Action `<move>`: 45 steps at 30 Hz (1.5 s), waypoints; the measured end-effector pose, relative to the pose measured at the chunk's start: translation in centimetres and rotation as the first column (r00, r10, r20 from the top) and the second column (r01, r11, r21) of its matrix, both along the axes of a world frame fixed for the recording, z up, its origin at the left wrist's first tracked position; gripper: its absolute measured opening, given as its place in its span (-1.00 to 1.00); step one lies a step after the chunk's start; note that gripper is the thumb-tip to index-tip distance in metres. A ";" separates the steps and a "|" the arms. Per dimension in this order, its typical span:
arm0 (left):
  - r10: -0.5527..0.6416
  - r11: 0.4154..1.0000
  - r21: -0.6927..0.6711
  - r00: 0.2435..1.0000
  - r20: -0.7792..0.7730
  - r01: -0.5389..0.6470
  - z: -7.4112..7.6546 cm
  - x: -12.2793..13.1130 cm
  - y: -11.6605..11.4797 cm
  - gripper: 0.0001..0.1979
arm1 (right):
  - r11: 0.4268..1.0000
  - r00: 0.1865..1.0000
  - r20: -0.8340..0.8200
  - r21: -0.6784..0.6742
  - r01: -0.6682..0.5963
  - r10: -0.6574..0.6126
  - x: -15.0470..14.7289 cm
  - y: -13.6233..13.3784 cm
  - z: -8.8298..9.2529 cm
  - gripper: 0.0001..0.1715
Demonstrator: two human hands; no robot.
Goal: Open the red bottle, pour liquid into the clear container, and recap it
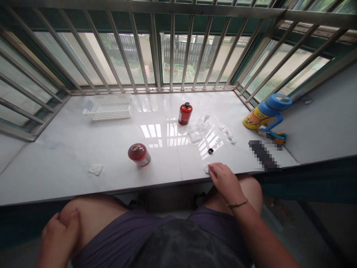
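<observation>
My right hand (pixel 225 180) is at the front edge of the white counter, its fingers pinched on a small crumpled white tissue (pixel 206 169). A little beyond it lies a black bottle cap (pixel 210 151). My left hand (pixel 60 234) rests on my left knee, thumb apart from the fingers and nothing in it. An uncapped reddish-brown bottle (pixel 139 154) stands left of centre. Farther back is a second reddish-brown bottle (pixel 185 114) with its black cap on. Another crumpled tissue (pixel 95 169) lies at the front left.
A white perforated basket (pixel 110 108) stands at the back left. Clear plastic packaging (pixel 197 132) and a white crumpled piece (pixel 227 133) lie right of centre. At the right are a blue and yellow flask (pixel 263 111), a small blue-orange object (pixel 279 137) and a blurred-out dark item (pixel 263 155). Metal bars line the window.
</observation>
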State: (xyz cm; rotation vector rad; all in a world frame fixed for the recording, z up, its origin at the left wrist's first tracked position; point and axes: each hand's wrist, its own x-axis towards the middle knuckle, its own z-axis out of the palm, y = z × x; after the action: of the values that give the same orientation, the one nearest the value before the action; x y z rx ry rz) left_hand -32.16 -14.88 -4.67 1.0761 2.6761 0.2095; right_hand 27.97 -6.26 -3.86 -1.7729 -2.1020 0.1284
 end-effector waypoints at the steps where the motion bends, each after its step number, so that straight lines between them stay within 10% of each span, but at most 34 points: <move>1: 0.039 0.999 -0.006 0.999 0.024 -0.038 -0.2 0.8 0.2 0.08 | 1.000 1.000 0.012 -0.001 -0.004 0.004 -0.3 0.1 -0.1 -0.77; 24: 0.146 0.989 -0.017 0.988 0.044 -0.146 2.2 4.4 1.5 0.07 | 0.983 0.982 0.045 -0.020 -0.184 0.184 -7.0 2.7 0.0 -0.77; 45: 0.131 0.991 -0.015 0.990 0.059 -0.130 2.4 4.3 1.3 0.03 | 0.880 0.873 0.134 -0.145 -0.451 0.469 -20.8 5.1 1.7 -0.85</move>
State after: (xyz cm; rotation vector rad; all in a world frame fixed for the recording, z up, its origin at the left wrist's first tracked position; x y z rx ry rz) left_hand -27.91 -13.58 -2.23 0.8775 2.6927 0.2459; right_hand 7.19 -1.19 -2.13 -1.3359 -2.6574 0.2359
